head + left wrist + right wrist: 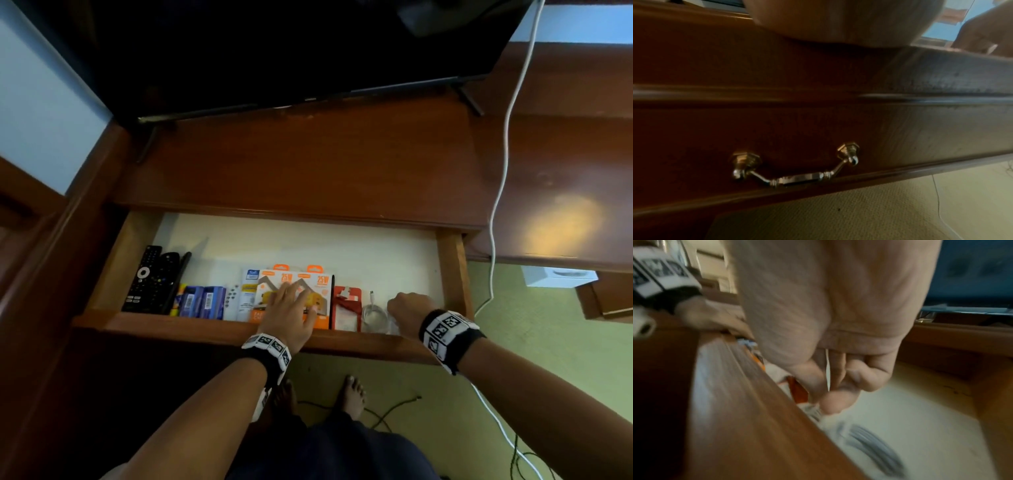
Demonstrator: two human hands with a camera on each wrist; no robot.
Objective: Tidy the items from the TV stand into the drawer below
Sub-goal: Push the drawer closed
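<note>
- While the drawer (109, 263) stands pulled out under the TV stand (308, 164), the head view shows the items lined along its front wall: two black remotes (145, 277) at the far left, then two blue packs (202, 301), a white card (245, 291), two orange charger boxes (318, 284), one red pack (347, 301) and one coiled white cable (373, 311).
- Left hand (291, 311) lies flat with straight fingers on the charger boxes; it presses and grips nothing.
- Right hand (409, 308) is curled over the cable, at the right end of the row; from this view one cannot tell what it pinches.
- No loose items are seen on the stand top; only the TV (274, 51) and one white wire (507, 137) are there, so the tidying seems nearly finished.
- From the left wrist view only the drawer front (818, 129) and its one brass handle (795, 170) show; the fingers are hidden.
- From the right wrist view, which is blurred, the right hand (838, 361) has its fingertips (832, 402) closed on something thin and white, probably the cable (875, 439) whose coil lies just below on the drawer floor.
- Judging by looks, the cable is light, soft and springy; it may uncoil, so it is better held across the whole coil than by one strand.
- Charger boxes look light and stiff, with smooth card, so a flat push or a hold by the edges should do.
</note>
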